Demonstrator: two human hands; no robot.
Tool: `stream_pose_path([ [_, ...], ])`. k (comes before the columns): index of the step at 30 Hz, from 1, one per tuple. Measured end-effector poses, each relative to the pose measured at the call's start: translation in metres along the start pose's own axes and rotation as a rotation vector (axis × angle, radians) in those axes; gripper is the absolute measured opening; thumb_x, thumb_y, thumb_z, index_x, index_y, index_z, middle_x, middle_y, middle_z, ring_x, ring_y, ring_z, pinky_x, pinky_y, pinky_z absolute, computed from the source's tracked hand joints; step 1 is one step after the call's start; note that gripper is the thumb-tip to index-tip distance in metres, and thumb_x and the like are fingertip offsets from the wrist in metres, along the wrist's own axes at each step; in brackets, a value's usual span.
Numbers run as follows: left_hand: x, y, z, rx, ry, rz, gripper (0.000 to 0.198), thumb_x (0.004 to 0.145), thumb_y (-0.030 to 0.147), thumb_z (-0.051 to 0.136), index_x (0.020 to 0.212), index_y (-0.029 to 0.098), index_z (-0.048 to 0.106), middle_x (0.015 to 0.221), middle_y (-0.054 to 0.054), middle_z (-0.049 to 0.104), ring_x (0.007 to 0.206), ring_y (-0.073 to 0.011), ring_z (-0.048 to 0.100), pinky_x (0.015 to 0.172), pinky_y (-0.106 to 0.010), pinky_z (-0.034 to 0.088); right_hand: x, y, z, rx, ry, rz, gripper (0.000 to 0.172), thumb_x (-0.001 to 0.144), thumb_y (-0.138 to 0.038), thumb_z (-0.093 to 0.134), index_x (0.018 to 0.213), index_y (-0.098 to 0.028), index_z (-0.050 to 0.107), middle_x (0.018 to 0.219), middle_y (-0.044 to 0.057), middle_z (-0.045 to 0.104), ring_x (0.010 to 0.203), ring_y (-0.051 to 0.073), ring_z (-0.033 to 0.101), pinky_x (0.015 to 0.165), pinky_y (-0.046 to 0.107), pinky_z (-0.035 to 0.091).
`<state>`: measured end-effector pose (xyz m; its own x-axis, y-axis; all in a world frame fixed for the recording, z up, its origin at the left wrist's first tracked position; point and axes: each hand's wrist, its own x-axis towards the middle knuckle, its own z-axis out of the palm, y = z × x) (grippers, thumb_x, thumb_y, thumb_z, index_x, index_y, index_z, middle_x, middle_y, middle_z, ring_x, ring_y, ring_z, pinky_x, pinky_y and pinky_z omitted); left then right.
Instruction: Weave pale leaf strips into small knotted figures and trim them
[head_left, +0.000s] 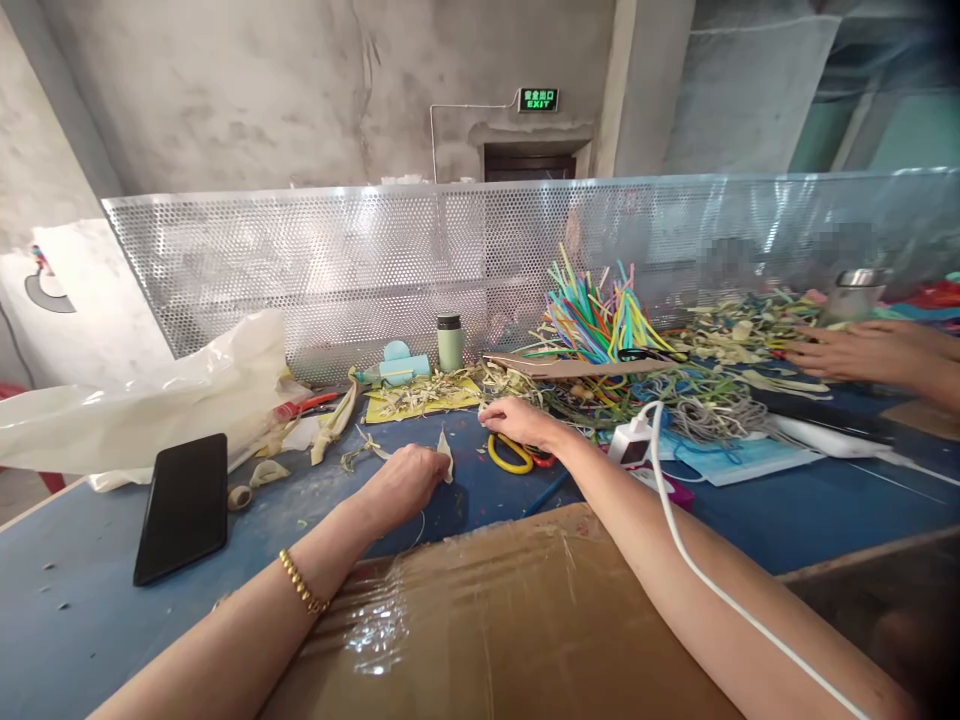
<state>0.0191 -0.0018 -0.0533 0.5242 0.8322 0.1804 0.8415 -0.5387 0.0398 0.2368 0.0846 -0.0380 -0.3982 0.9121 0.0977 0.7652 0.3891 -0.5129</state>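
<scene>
Your left hand [407,480] has its fingers clamped on a pale strip [445,456] at their right, long axis crosswise to them. Farther right, beyond a yellow loop [516,468], your right hand [523,420] sits beside dry scraps [427,394]; its grip I cannot tell.

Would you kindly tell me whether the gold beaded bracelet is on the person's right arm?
No, the gold beaded bracelet is on the left arm, behind the left hand pinching a pale piece.
</scene>
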Motion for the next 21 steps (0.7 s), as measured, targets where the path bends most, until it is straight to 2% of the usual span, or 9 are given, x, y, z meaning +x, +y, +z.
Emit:
stream_pose_path([
  [6,0.0,-0.001,0.001,-0.009,0.024,0.004,0.027,0.084,0.009,0.045,0.083,0.02,0.07,0.089,-0.009,0.075,0.087,-0.0214,0.069,0.073,-0.027,0.044,0.0,0.016,-0.006,-0.347,0.268,0.381,0.04,0.089,-0.019,0.048,0.126,-0.009,0.061,0.138,0.025,0.052,0.13,0.035,0.045,0.099,0.047,0.039],
  [9,0.0,-0.002,0.003,-0.019,0.033,-0.003,0.027,0.085,0.009,0.045,0.083,0.02,0.07,0.09,-0.009,0.075,0.088,-0.0218,0.07,0.073,-0.027,0.045,-0.009,0.013,-0.015,-0.437,0.301,0.422,0.037,0.087,-0.014,0.047,0.119,-0.011,0.066,0.129,0.023,0.06,0.124,0.034,0.051,0.095,0.045,0.042],
  [11,0.001,-0.003,0.004,-0.024,0.04,0.003,0.027,0.084,0.008,0.046,0.084,0.02,0.07,0.09,-0.008,0.075,0.088,-0.0216,0.07,0.073,-0.027,0.044,-0.018,0.004,-0.025,-0.484,0.322,0.378,0.033,0.087,-0.014,0.047,0.111,-0.013,0.07,0.119,0.02,0.066,0.12,0.032,0.053,0.095,0.043,0.041],
  [14,0.001,-0.004,0.006,-0.02,0.038,0.007,0.026,0.083,0.008,0.047,0.082,0.02,0.07,0.089,-0.008,0.075,0.087,-0.0212,0.07,0.072,-0.026,0.044,-0.029,-0.018,-0.035,-0.565,0.439,0.307,0.035,0.09,-0.012,0.039,0.104,-0.01,0.071,0.113,0.024,0.067,0.121,0.035,0.051,0.102,0.05,0.031],
  [15,0.002,-0.005,0.006,-0.019,0.035,0.006,0.025,0.083,0.008,0.047,0.081,0.02,0.069,0.089,-0.008,0.075,0.086,-0.0212,0.07,0.072,-0.026,0.044,-0.031,-0.025,-0.035,-0.624,0.535,0.217,0.036,0.092,-0.012,0.037,0.1,-0.009,0.072,0.109,0.024,0.068,0.12,0.036,0.05,0.103,0.051,0.028],
  [16,0.002,-0.005,0.007,-0.022,0.033,0.007,0.025,0.084,0.008,0.047,0.081,0.02,0.069,0.089,-0.009,0.075,0.086,-0.0213,0.07,0.072,-0.026,0.044,-0.032,-0.032,-0.032,-0.653,0.565,0.101,0.038,0.094,-0.014,0.035,0.099,-0.01,0.072,0.108,0.023,0.068,0.119,0.035,0.051,0.103,0.049,0.028],
  [17,0.002,-0.005,0.007,-0.025,0.034,0.007,0.025,0.084,0.009,0.046,0.08,0.02,0.069,0.089,-0.009,0.075,0.086,-0.0214,0.07,0.072,-0.026,0.044,-0.031,-0.038,-0.027,-0.639,0.545,0.008,0.039,0.096,-0.016,0.034,0.099,-0.01,0.072,0.107,0.022,0.068,0.116,0.033,0.053,0.103,0.046,0.031],
  [19,0.002,-0.005,0.006,-0.027,0.041,0.009,0.026,0.085,0.009,0.045,0.08,0.02,0.069,0.088,-0.009,0.075,0.085,-0.0211,0.07,0.072,-0.026,0.044,-0.026,-0.043,-0.012,-0.534,0.374,-0.122,0.036,0.097,-0.025,0.039,0.101,-0.012,0.071,0.112,0.018,0.068,0.114,0.027,0.055,0.101,0.036,0.035],
  [21,0.002,-0.004,0.005,-0.02,0.045,0.011,0.026,0.085,0.008,0.045,0.079,0.019,0.068,0.086,-0.009,0.074,0.084,-0.0208,0.069,0.072,-0.026,0.044,-0.019,-0.04,0.005,-0.438,0.209,-0.12,0.042,0.095,-0.039,0.049,0.122,-0.011,0.063,0.13,0.017,0.06,0.125,0.026,0.051,0.104,0.032,0.035],
])
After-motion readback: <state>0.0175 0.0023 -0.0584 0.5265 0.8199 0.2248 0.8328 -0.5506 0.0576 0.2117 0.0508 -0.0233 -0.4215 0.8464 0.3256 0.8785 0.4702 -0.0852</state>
